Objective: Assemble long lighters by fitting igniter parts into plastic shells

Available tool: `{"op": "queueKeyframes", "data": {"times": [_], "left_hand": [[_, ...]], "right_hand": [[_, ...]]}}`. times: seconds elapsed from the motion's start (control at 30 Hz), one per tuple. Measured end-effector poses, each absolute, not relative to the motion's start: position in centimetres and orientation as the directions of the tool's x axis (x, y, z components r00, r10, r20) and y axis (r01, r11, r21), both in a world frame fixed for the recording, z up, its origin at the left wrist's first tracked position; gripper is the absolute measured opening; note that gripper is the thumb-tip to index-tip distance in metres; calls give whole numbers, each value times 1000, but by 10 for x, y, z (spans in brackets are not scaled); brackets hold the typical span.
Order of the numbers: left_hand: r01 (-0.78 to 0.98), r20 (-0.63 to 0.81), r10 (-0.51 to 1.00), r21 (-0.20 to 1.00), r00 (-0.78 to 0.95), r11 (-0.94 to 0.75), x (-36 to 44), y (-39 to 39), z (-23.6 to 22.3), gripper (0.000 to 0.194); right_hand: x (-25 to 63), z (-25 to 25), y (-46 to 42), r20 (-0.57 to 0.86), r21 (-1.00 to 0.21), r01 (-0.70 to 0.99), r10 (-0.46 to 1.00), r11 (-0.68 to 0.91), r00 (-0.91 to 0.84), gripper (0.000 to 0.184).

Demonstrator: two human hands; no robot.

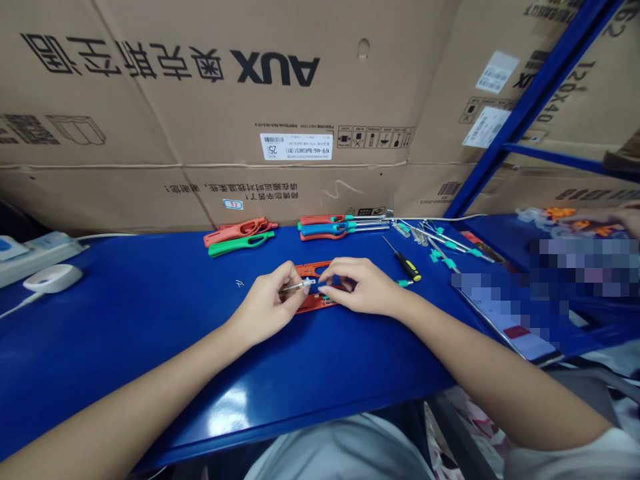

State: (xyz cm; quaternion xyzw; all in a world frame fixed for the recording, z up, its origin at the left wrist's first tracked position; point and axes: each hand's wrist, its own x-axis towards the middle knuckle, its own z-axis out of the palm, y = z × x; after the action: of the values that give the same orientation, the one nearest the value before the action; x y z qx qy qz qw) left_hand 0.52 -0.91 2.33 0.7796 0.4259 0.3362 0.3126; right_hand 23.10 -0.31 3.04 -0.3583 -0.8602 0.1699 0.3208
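Note:
My left hand (267,300) is closed in a pinch around a slim, pale lighter insert (301,285) with a whitish end pointing right. Close beside that end, my right hand (363,287) curves its fingers, with thumb and index tips a little apart and nothing visible between them. Beneath both hands lie two orange-red lighter shell halves, the far half (314,269) and the near half (311,305), the latter with small parts inside. My right hand partly covers them. A metal tube with a green collar (404,284) sticks out past my right wrist.
Red shells (240,230) and a green shell (240,245) lie behind, beside assembled lighters (325,229). Rightward are a screwdriver (407,265), metal tubes (450,244) and a phone (510,320). A charger (57,278) sits left. Cardboard (210,147) backs the table; another person's hand (617,217) shows right.

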Motion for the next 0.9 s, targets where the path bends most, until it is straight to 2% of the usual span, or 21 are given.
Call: {"op": "queueKeyframes", "data": {"times": [0.13, 0.27, 0.4, 0.47, 0.6, 0.67, 0.9], "left_hand": [[471, 232, 875, 769, 424, -432, 4, -8, 24, 19], [471, 233, 825, 727, 516, -500, 4, -11, 31, 17], [447, 227, 789, 720, 571, -531, 4, -11, 37, 40], [436, 226, 780, 724, 583, -535, 4, -10, 37, 43], [440, 222, 748, 691, 626, -573, 3, -6, 33, 39], [461, 210, 748, 675, 630, -577, 3, -5, 30, 38], [442, 183, 734, 696, 653, -566, 2, -4, 26, 32]], "right_hand": [[235, 32, -4, 307, -476, 512, 681, 715, -665, 14], [235, 32, -3, 244, -492, 523, 687, 696, -684, 4], [238, 34, -1, 229, -598, 458, 688, 658, -688, 2], [241, 36, 0, 170, -682, 447, 719, 580, -674, 8], [246, 39, 1, -97, -882, 410, 764, 230, -638, 24], [246, 37, 1, -164, -929, 355, 744, 104, -648, 30], [246, 30, 6, -182, -950, 309, 713, 51, -678, 36]]}}
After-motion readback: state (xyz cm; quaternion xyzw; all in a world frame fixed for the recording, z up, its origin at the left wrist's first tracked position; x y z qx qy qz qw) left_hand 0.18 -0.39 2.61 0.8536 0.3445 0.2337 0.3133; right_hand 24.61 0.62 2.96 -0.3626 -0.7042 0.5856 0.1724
